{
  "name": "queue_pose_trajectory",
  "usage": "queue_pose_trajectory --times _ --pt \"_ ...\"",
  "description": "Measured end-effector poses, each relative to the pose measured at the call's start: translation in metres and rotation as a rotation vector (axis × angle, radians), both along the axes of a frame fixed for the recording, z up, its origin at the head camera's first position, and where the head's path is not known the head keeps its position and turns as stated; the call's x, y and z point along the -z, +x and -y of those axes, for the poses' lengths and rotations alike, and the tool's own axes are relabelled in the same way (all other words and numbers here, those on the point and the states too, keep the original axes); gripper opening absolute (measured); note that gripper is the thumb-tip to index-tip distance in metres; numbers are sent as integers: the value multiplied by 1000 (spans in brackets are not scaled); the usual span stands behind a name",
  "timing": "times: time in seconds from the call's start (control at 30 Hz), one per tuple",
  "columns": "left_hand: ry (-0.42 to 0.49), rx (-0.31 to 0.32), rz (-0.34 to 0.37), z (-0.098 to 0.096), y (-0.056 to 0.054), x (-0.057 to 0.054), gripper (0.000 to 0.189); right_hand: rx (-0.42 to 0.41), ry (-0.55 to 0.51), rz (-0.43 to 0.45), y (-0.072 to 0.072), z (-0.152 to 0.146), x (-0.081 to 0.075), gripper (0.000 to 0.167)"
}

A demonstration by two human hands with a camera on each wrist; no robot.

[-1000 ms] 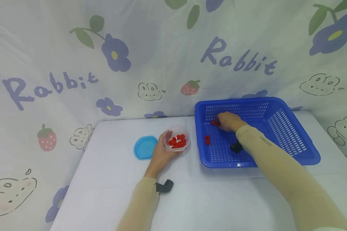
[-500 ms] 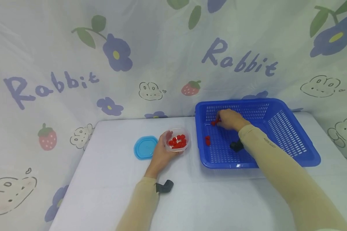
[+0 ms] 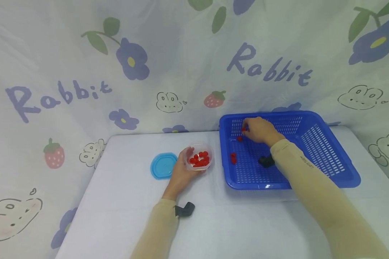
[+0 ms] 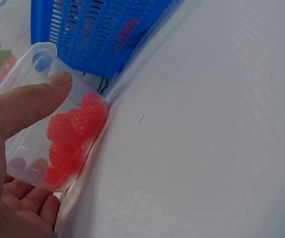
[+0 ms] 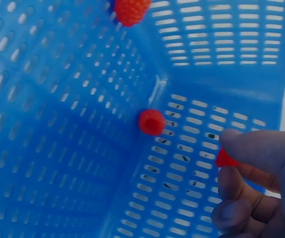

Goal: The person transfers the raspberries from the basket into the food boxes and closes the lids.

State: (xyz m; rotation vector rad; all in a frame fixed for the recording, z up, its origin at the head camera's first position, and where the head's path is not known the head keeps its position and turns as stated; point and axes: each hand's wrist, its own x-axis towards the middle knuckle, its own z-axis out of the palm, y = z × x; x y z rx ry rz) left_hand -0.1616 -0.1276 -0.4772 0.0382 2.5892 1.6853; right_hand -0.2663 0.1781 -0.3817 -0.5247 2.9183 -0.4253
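My left hand (image 3: 182, 169) grips a clear plastic cup (image 4: 31, 129) on the table, thumb on one side and fingers round the other. Several red raspberries (image 4: 73, 134) lie at its bottom. Inside the blue basket (image 3: 278, 184), my right hand (image 3: 260, 130) pinches one red raspberry (image 5: 225, 158) between thumb and fingers, raised off the basket floor. Another raspberry (image 5: 152, 122) lies in the basket below that hand. More raspberries (image 3: 233, 158) sit near the basket's left wall.
A light blue lid (image 3: 163, 166) lies on the white table (image 3: 123, 216), just left of the cup. The basket's raised walls surround the right hand. Behind the table hangs a printed curtain (image 3: 181, 64) with rabbits and flowers.
My right hand has risen slightly from the basket floor with a raspberry pinched in its fingers, leaving another raspberry in view below. The left hand and cup have stayed in place.
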Motion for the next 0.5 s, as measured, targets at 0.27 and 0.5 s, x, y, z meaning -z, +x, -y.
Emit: queue_pose_trajectory --times 0.27,0.5 --pt "6 6 -5 1 0 1 94 0 -80 -68 1 -1 -5 29" --pt "3 -1 2 1 0 1 94 -11 -152 -145 3 3 -8 27"
